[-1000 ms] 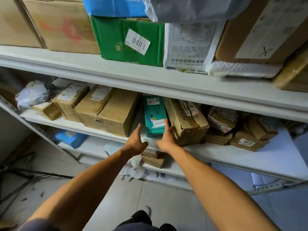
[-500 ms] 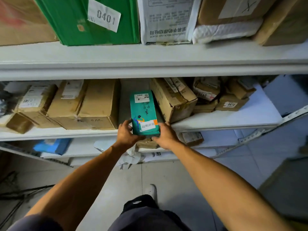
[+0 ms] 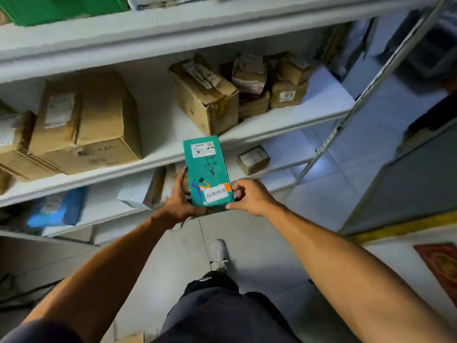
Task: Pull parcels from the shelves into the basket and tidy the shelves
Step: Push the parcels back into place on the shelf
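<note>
A teal parcel box [image 3: 206, 167] with white labels is off the shelf, held in the air in front of the middle shelf's edge [image 3: 153, 161]. My left hand [image 3: 179, 203] grips its left side and underside, thumb along the edge. My right hand [image 3: 249, 196] pinches its lower right corner. The spot between the cardboard boxes where the teal box stood is now a bare gap. No basket is in view.
Brown cardboard parcels [image 3: 84, 125] fill the middle shelf at left, and more [image 3: 207, 95] sit at right. A green box [image 3: 61, 8] stands on the upper shelf. A blue packet [image 3: 58, 210] and small cartons [image 3: 253, 159] lie on the lowest shelf. Tiled floor and my shoe [image 3: 218, 253] are below.
Both hands took hold of the teal box and drew it out of the shelf toward me. My view has tilted down and to the right.
</note>
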A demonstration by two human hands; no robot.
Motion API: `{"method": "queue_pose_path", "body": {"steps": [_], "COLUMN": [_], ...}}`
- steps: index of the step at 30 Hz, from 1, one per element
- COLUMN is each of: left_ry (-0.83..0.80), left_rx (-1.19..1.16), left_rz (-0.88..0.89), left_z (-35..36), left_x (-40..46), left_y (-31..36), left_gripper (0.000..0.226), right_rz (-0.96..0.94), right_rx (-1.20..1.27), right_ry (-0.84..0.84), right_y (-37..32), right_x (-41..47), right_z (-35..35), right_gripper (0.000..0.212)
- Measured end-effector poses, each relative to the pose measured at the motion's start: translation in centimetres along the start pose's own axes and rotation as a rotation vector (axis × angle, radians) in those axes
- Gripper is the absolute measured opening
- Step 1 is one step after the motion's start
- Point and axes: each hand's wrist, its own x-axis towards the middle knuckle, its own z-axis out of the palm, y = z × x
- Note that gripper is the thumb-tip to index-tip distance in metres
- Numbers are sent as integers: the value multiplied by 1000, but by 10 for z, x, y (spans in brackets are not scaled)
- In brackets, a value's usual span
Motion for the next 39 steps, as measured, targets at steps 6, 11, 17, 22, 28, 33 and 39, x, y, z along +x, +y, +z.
{"method": "queue_pose_path", "body": {"steps": [6, 11, 17, 22, 28, 33, 39], "left_ry": [-301, -483, -670, -907, -1178, -1308, -1535], "left_rx": [237, 394, 463, 558, 562, 484, 636], "left_rz": [81, 237, 351, 457, 439, 72, -73], "left_z": [65, 138, 245, 337, 446, 530, 602], "left_x": [-19, -17, -17, -29, -64, -96, -142], "left_y": [-3, 10, 43, 62, 78, 100, 87], "left_gripper": [148, 113, 104, 103, 83, 92, 95], "right_rz": [147, 268, 470, 576, 633, 670, 715], "right_rx": [210, 421, 1012, 1282, 1434, 1480, 1569], "right_ry": [82, 236, 516, 793, 1150, 1311, 1576], "right_y": [65, 109, 157, 193, 238, 256, 253], "right_x": [-94, -166, -250, -311, -389, -454, -515], "right_z": [-6, -29, -32, -32, -25, -15, 38], "right_gripper": [37, 43, 40, 41, 38, 37, 51]}}
